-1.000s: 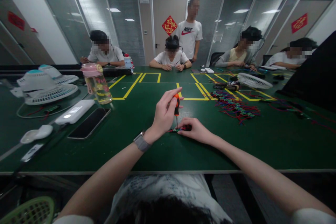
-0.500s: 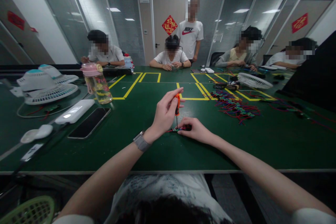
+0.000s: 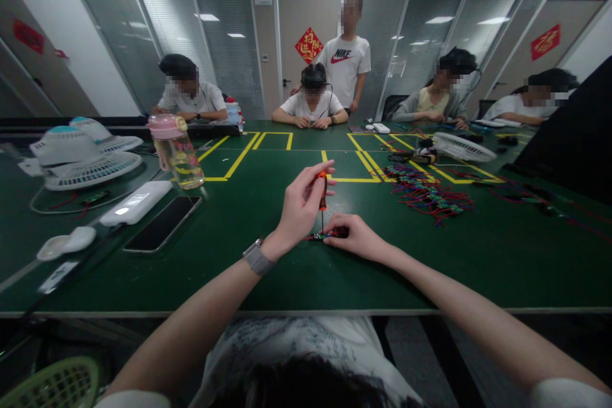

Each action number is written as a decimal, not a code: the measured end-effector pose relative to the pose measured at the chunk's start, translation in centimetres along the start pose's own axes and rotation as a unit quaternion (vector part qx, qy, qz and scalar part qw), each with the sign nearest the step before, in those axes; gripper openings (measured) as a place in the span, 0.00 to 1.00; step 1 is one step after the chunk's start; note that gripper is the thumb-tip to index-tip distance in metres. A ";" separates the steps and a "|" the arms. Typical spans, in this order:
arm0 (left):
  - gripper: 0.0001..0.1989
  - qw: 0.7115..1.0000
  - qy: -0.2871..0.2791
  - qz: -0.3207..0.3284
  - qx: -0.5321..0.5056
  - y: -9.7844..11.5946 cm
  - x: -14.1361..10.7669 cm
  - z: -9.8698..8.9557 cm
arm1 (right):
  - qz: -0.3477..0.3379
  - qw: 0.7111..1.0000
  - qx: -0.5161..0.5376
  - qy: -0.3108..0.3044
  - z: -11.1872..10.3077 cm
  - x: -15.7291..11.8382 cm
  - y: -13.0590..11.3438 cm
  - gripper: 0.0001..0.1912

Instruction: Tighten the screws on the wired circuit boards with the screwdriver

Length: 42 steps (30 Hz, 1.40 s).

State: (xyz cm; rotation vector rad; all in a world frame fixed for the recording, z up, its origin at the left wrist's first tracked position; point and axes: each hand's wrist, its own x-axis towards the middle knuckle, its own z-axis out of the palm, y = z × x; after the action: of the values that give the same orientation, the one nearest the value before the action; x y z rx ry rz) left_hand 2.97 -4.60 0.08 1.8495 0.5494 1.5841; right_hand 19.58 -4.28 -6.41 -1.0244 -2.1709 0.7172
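Observation:
My left hand (image 3: 302, 199) is closed round the orange and black handle of a screwdriver (image 3: 322, 194). The screwdriver stands upright, its thin shaft reaching down to a small green circuit board (image 3: 317, 238) on the table. My right hand (image 3: 356, 237) pinches the board's right end between thumb and fingers, where red and blue wires come off. A dark thing shows under the right hand's curled fingers; its kind is hidden. More wire sticks out on the board's left side.
On the right lies a pile of wired circuit boards (image 3: 428, 194), with a white fan (image 3: 463, 146) behind it. At left are a phone (image 3: 163, 223), a white power bank-like device (image 3: 136, 203), a water bottle (image 3: 176, 156) and fans (image 3: 90, 162). Several people sit or stand across the table.
My hands, the screwdriver and the circuit board have stayed practically still. Across the table, the standing person has shifted slightly and the seated people's hands have moved a little.

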 end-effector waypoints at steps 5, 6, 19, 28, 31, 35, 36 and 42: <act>0.12 0.994 0.032 0.033 0.101 0.1 -0.1 -0.1 | 0.002 1.000 0.008 0.000 0.0 0.0 0.1 0.05; 0.11 0.991 0.037 0.043 0.120 0.1 0.0 -0.1 | 0.002 1.000 0.009 0.001 0.1 0.0 0.1 0.05; 0.16 1.000 0.024 -0.016 -0.002 -0.6 0.1 -0.2 | 0.006 1.000 0.014 0.003 0.1 0.0 0.2 0.06; 0.15 0.995 0.028 0.018 0.097 -0.4 0.2 -0.6 | 0.002 1.000 -0.001 0.002 0.3 0.1 0.6 0.07; 0.17 1.000 0.014 -0.010 0.018 -0.7 0.1 -0.5 | 0.000 1.000 0.004 0.002 0.2 0.1 0.6 0.07; 0.17 0.999 0.026 -0.022 -0.008 -0.8 0.1 -0.3 | -0.005 1.000 0.011 0.002 0.2 0.1 0.6 0.06; 0.16 0.999 0.030 -0.015 0.007 -0.7 0.1 -0.3 | -0.004 1.000 0.011 0.003 0.2 0.1 0.6 0.06; 0.12 0.991 0.050 0.039 0.116 -0.5 0.2 -0.6 | 0.000 1.000 0.010 0.002 0.3 0.2 0.7 0.07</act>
State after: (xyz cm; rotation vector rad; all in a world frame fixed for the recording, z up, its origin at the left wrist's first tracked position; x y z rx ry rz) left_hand 2.43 -4.01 -0.11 1.9897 0.7429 1.7334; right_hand 19.64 -3.82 -6.99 -1.0154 -2.1557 0.7346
